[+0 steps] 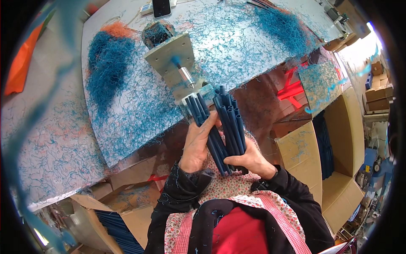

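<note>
Dark blue plastic tubes fill both of my hands in front of the table edge. My left hand (195, 146) is wrapped round one bundle of tubes (198, 111), whose upper ends sit just below a pointed metal bit (186, 77). That bit projects from a small motor-driven machine with a square metal plate (169, 53). Beside it, my right hand (253, 161) grips a second bundle of tubes (229, 120), its open ends uneven and facing away from me. The right thumb lies across the lower part of the tubes, where the two bundles come close together.
Curly blue shavings litter the white table (139, 139), heaped in a left pile (108, 67) and a right pile (281, 31). A phone (161, 7) lies at the back. Cardboard boxes with blue tubes stand at right (296, 156) and lower left (139, 220). Blurred blue strands hang close to the camera.
</note>
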`<state>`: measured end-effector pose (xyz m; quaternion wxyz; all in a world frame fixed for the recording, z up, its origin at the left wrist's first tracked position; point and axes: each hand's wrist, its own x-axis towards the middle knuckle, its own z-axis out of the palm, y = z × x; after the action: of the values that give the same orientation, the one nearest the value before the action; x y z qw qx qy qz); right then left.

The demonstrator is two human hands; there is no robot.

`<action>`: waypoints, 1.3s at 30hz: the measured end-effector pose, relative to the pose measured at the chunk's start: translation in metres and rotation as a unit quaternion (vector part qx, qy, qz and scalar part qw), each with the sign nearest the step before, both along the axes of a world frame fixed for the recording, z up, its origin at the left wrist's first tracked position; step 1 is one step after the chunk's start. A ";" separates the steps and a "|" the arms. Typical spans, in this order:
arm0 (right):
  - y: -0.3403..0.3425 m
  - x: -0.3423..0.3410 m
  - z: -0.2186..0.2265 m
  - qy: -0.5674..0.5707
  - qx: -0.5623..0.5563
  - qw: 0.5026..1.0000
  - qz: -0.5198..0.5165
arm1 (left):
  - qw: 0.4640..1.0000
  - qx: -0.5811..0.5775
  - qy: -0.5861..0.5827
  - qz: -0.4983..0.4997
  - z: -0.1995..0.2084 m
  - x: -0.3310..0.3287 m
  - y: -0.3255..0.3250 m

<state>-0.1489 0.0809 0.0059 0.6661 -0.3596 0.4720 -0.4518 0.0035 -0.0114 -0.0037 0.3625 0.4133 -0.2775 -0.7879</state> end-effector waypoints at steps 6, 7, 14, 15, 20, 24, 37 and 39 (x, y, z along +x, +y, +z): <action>0.001 -0.006 0.015 -0.020 0.000 0.999 -0.025 | 0.997 -0.047 -0.055 0.010 0.009 -0.002 0.004; 0.001 -0.008 0.020 -0.042 0.045 0.998 -0.020 | 0.996 -0.050 -0.063 0.024 0.011 -0.003 0.004; -0.012 -0.002 0.021 -0.066 0.074 0.995 -0.022 | 0.992 -0.062 -0.089 0.067 0.011 -0.002 -0.010; -0.012 0.001 0.028 -0.045 0.009 0.998 -0.043 | 0.993 -0.057 -0.086 0.056 0.013 -0.002 -0.008; -0.002 -0.001 0.025 -0.051 0.000 0.998 -0.039 | 0.996 -0.051 -0.076 0.023 0.010 -0.008 0.000; -0.009 -0.003 0.021 -0.048 0.032 0.998 -0.010 | 0.995 -0.029 -0.075 0.064 0.014 -0.011 -0.007; -0.003 -0.002 0.010 -0.020 0.012 0.999 -0.040 | 0.995 -0.046 -0.078 0.048 0.010 -0.009 0.000; -0.009 -0.003 0.011 -0.009 0.003 0.999 -0.042 | 0.994 -0.035 -0.078 0.062 0.008 -0.011 -0.007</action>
<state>-0.1521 0.0722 0.0169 0.6519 -0.3329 0.4822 -0.4814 -0.0078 -0.0183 0.0044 0.4018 0.4771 -0.3061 -0.7192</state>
